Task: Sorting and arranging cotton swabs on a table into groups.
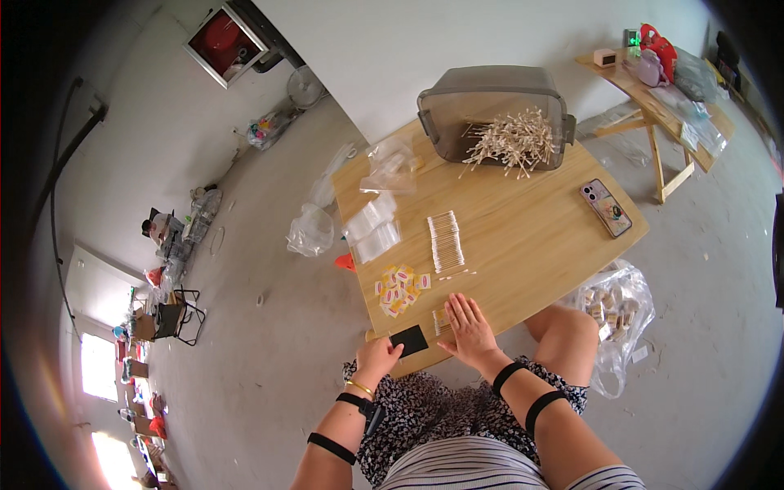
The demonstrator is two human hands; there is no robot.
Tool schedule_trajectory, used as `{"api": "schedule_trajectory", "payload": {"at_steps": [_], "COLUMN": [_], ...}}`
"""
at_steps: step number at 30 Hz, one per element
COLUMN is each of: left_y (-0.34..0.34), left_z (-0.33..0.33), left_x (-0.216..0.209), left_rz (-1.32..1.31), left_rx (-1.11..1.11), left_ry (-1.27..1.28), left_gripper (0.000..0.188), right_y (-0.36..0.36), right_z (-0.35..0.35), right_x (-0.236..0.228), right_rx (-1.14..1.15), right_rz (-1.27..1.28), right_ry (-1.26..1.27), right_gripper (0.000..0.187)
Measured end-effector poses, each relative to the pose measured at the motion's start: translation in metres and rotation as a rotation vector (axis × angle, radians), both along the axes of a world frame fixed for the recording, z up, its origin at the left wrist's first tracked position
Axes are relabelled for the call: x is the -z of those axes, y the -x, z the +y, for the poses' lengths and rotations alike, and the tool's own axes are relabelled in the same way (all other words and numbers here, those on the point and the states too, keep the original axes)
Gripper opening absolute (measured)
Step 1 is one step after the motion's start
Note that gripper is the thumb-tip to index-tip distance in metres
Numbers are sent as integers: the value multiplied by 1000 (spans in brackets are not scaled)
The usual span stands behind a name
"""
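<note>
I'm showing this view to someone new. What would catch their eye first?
Probably the grey plastic bin at the table's far edge, with a tangled heap of cotton swabs spilling out. Nearer, a neat row of swabs lies mid-table, and the right hand presses flat on a small clear bag while the left hand holds a black card.

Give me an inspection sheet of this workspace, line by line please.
Surface: wooden table, mostly bare at the right.
Job's things: small clear bag under right hand; black card at left hand; row of cotton swabs.
Clutter: grey bin spilling swabs, empty clear bags, small labels, phone.
Fingers: right flat, spread; left pinching card.
Cables: nothing seen on the table.
Surroundings: concrete floor, second table, plastic sack.
</note>
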State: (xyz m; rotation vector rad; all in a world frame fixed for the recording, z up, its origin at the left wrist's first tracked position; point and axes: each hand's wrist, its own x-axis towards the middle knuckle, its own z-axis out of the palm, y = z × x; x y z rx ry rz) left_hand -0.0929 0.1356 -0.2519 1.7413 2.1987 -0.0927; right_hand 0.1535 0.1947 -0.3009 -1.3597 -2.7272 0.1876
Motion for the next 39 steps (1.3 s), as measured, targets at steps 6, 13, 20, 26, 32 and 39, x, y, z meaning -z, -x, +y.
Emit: {"api": "schedule_trajectory", "payload": {"at_steps": [6,13,20,26,32,39], "left_y": [2,4,22,29,26,35], "left_z": [18,21,1,-7,-8,-17], "left_x": [13,3,9,20,27,26], "left_rz": [190,85,-198,-264,-274,-210], "left_rx": [-103,-73,-149,-144,-146,-100], "left_ry": [52,164,3,-88,-189,-402], "left_gripper": [32,30,28,25,25,18], "right_y": [26,76,94,98,107,117], "right_z": [-13,-38,-42,-47,-50,-52], "right_x": [-6,-7,0,-2,-1,2], "right_rx": [-5,-72,-130,-156,-165,-123], "right_rz": [-48,-78,-84,-52,-76,145], "right_ry": [25,43,3,1,-16,85], "right_gripper": [94,90,86,86,87,89]}}
